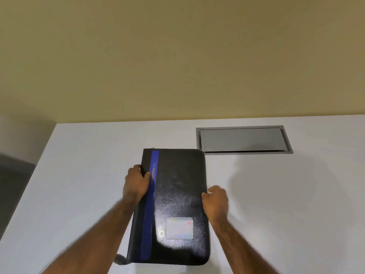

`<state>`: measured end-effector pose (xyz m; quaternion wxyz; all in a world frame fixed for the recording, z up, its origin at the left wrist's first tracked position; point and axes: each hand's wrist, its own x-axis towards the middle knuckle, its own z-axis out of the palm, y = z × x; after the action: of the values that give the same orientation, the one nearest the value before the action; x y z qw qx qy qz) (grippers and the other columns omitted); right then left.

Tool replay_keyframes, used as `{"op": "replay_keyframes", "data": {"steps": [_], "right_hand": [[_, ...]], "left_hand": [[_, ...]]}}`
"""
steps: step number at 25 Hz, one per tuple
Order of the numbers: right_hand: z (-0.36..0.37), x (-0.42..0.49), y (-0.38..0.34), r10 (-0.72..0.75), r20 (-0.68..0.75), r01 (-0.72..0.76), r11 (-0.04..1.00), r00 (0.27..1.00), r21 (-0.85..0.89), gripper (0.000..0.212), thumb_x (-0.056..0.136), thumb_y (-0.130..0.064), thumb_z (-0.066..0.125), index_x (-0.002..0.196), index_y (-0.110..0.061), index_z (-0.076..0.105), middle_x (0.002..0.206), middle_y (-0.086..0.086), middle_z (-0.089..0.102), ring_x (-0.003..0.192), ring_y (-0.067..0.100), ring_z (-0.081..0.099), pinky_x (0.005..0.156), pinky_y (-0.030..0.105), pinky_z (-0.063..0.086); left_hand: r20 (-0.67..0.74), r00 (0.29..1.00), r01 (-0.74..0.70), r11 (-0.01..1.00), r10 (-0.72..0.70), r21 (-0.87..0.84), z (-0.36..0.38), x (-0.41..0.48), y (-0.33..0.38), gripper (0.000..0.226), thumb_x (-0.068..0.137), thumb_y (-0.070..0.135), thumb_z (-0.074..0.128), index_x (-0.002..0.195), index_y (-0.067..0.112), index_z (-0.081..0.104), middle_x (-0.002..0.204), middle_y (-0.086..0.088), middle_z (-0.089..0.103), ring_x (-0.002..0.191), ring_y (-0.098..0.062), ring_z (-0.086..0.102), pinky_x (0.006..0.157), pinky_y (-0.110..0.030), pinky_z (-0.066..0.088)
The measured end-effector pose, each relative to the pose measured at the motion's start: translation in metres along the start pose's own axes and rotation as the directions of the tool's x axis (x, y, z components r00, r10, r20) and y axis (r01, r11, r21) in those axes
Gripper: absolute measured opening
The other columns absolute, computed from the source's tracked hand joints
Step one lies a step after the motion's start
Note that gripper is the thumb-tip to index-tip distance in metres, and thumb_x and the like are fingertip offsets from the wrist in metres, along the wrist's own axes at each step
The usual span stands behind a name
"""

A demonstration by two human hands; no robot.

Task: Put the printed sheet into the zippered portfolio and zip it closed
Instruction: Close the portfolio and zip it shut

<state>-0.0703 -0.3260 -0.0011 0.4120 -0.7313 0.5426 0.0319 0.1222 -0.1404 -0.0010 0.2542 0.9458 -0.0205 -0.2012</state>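
Observation:
A black zippered portfolio (177, 190) with a blue stripe down its left side and a clear card window near its front lies closed and flat on the white table (79, 175). My left hand (136, 182) grips its left spine edge, thumb on the blue stripe. My right hand (215, 202) is closed against the right zipper edge, about halfway along; whether it pinches a zipper pull is hidden. A small metal pull shows at the far left corner. A dark strap end (120, 260) sticks out at the near left corner. No printed sheet is visible.
A grey metal cable hatch (244, 139) is set into the table behind and to the right of the portfolio. The table's left edge runs diagonally at the left, with dark floor beyond. A beige wall stands behind the table.

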Motion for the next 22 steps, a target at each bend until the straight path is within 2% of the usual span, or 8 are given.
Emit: {"op": "replay_keyframes", "data": {"steps": [2, 3, 5, 7, 10, 15, 19, 22], "right_hand": [[-0.001, -0.015, 0.01, -0.018, 0.028, 0.018, 1.0, 0.999, -0.013, 0.033, 0.085, -0.015, 0.064, 0.117, -0.006, 0.067, 0.115, 0.014, 0.067, 0.106, 0.033, 0.065, 0.092, 0.035, 0.05], [-0.001, -0.023, 0.014, -0.024, 0.051, 0.025, 1.0, 0.998, -0.015, 0.037, 0.085, -0.015, 0.064, 0.121, -0.005, 0.065, 0.117, 0.014, 0.067, 0.107, 0.033, 0.065, 0.095, 0.037, 0.05], [-0.001, -0.034, 0.016, -0.025, 0.107, 0.023, 0.999, 0.994, 0.022, 0.031, 0.083, -0.012, 0.062, 0.113, -0.007, 0.069, 0.106, 0.012, 0.072, 0.094, 0.03, 0.07, 0.089, 0.038, 0.056], [-0.002, -0.039, 0.012, 0.003, 0.142, -0.018, 0.995, 0.99, 0.102, 0.021, 0.077, -0.008, 0.061, 0.094, -0.008, 0.073, 0.086, 0.008, 0.074, 0.077, 0.027, 0.071, 0.076, 0.039, 0.06], [-0.005, -0.034, 0.011, 0.026, 0.161, -0.048, 0.99, 0.987, 0.132, 0.014, 0.072, 0.0, 0.059, 0.075, -0.006, 0.071, 0.071, 0.008, 0.071, 0.067, 0.028, 0.069, 0.066, 0.041, 0.06], [0.002, -0.027, 0.003, 0.005, 0.15, -0.035, 0.979, 0.989, 0.2, 0.015, 0.075, 0.005, 0.06, 0.074, -0.009, 0.067, 0.08, 0.009, 0.072, 0.074, 0.024, 0.069, 0.07, 0.04, 0.059], [0.009, -0.022, -0.008, -0.01, 0.166, -0.038, 0.959, 0.986, 0.281, 0.017, 0.084, 0.006, 0.061, 0.082, -0.008, 0.069, 0.087, 0.008, 0.072, 0.082, 0.025, 0.07, 0.08, 0.044, 0.062], [0.012, -0.012, -0.025, -0.028, 0.172, -0.024, 0.957, 0.985, 0.289, 0.013, 0.088, 0.002, 0.064, 0.089, -0.011, 0.065, 0.095, 0.009, 0.071, 0.087, 0.026, 0.068, 0.085, 0.043, 0.061]], "left_hand": [[-0.025, 0.999, 0.034, 0.999, -0.034, -0.013, 0.007, -0.039, -0.025, 0.026, 0.094, 0.03, 0.062, 0.112, 0.011, 0.062, 0.11, -0.014, 0.063, 0.103, -0.04, 0.063, 0.089, -0.048, 0.053], [-0.03, 0.998, 0.056, 0.998, -0.057, -0.029, 0.009, -0.057, -0.037, 0.022, 0.094, 0.029, 0.062, 0.108, 0.012, 0.064, 0.106, -0.014, 0.065, 0.101, -0.04, 0.064, 0.088, -0.048, 0.053], [-0.02, 0.992, 0.122, 0.989, -0.124, -0.086, 0.011, -0.08, -0.052, 0.018, 0.092, 0.023, 0.064, 0.106, 0.012, 0.069, 0.103, -0.014, 0.07, 0.099, -0.041, 0.066, 0.088, -0.048, 0.053], [0.003, 0.977, 0.209, 0.962, -0.212, -0.174, 0.01, -0.085, -0.053, 0.026, 0.091, 0.017, 0.066, 0.115, 0.009, 0.068, 0.112, -0.014, 0.071, 0.105, -0.04, 0.065, 0.093, -0.046, 0.051], [0.059, 0.946, 0.321, 0.901, -0.318, -0.292, 0.004, -0.083, -0.044, 0.027, 0.09, 0.011, 0.065, 0.117, 0.01, 0.068, 0.114, -0.012, 0.071, 0.105, -0.036, 0.065, 0.097, -0.043, 0.051], [0.09, 0.901, 0.422, 0.814, -0.424, -0.399, -0.007, -0.071, -0.039, 0.027, 0.088, 0.007, 0.048, 0.099, 0.003, 0.073, 0.1, -0.021, 0.069, 0.093, -0.043, 0.067, 0.084, -0.047, 0.057], [0.126, 0.922, 0.381, 0.801, -0.365, -0.462, -0.018, -0.054, -0.032, 0.024, 0.093, 0.004, 0.049, 0.075, 0.003, 0.064, 0.076, -0.014, 0.067, 0.07, -0.03, 0.062, 0.058, -0.03, 0.046], [0.118, 0.941, 0.33, 0.784, -0.316, -0.526, -0.032, -0.036, -0.021, 0.019, 0.094, 0.006, 0.053, 0.082, -0.001, 0.066, 0.076, -0.013, 0.071, 0.069, -0.028, 0.066, 0.059, -0.031, 0.049]]}}
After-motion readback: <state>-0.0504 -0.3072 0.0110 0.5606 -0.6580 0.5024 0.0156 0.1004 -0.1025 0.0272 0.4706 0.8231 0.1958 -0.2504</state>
